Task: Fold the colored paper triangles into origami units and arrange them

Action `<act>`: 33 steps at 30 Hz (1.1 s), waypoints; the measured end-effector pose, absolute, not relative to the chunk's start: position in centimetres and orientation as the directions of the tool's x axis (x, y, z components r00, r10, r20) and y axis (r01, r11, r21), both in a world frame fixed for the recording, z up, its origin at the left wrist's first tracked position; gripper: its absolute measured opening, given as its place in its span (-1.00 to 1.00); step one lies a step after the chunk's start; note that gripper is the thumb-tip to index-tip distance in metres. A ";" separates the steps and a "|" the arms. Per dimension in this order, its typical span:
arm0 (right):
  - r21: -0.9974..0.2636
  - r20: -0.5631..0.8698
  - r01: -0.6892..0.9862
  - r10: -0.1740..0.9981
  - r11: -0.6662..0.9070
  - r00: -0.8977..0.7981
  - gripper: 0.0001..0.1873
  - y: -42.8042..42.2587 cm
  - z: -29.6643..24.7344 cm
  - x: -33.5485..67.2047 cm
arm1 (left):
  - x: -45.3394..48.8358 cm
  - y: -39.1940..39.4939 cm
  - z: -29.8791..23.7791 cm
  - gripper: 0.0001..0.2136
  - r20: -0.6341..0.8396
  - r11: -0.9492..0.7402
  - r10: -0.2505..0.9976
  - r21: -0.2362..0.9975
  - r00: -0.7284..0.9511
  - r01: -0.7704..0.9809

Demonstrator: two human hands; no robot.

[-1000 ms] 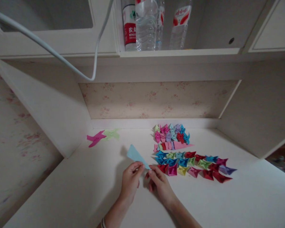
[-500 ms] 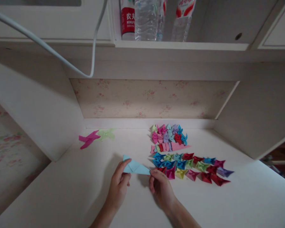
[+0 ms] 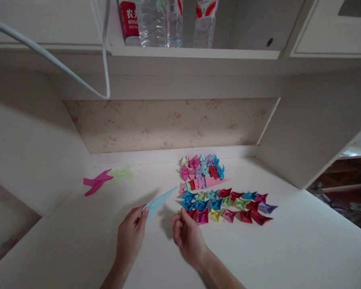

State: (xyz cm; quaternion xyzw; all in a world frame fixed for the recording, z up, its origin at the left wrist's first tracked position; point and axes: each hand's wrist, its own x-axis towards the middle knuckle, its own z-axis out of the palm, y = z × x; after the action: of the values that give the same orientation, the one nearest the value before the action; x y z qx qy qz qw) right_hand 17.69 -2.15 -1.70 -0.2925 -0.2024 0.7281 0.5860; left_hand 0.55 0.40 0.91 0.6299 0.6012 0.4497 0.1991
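My left hand pinches the near end of a light blue folded paper piece, which points up and to the right above the white desk. My right hand hovers just right of it, fingers curled, with nothing visible in them and no contact with the paper. Right beside that hand lie rows of several small folded paper pieces in blue, green, red, pink and purple. A denser cluster of folded pieces sits farther back.
A magenta pinwheel shape and a pale green one lie at the back left. Water bottles stand on the shelf above. A white cable hangs down at the upper left. Cabinet walls close in on both sides.
My right hand has let go of the blue paper's tip and drawn back. My left hand now holds the piece alone, swung so it points up-right. The view shifted rightward.
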 end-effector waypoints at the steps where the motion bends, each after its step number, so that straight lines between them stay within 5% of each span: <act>1: -0.634 -0.196 -0.734 0.969 -0.243 -0.152 -0.49 -2.0 -1.8 17.7 | 1.1 0.8 1.7 -0.67 0.291 -0.175 0.950 0.801 -0.117 0.573; 10: -0.704 -0.211 -0.631 0.944 -0.327 -0.253 -0.39 -1.3 -1.7 18.2 | 12.6 10.2 8.6 -0.71 0.051 -0.204 0.904 0.923 0.424 0.325; 22: -0.806 -0.113 -0.536 0.954 -0.251 -0.277 -0.35 -0.8 -3.0 17.7 | 22.7 15.0 3.6 -0.80 -0.076 -0.163 0.905 0.847 0.419 0.506; 33: -0.852 -0.136 -0.465 0.960 -0.240 -0.246 -0.41 -0.6 -3.8 17.6 | 25.4 15.5 3.8 -0.83 -0.058 -0.357 0.889 0.536 0.455 0.765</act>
State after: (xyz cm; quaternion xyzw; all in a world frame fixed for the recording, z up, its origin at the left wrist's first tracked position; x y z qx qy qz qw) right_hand 17.62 -0.60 -3.85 -0.3497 -0.3539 0.7054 0.5049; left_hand 25.39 15.55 3.77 0.8146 0.5075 0.1221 0.2528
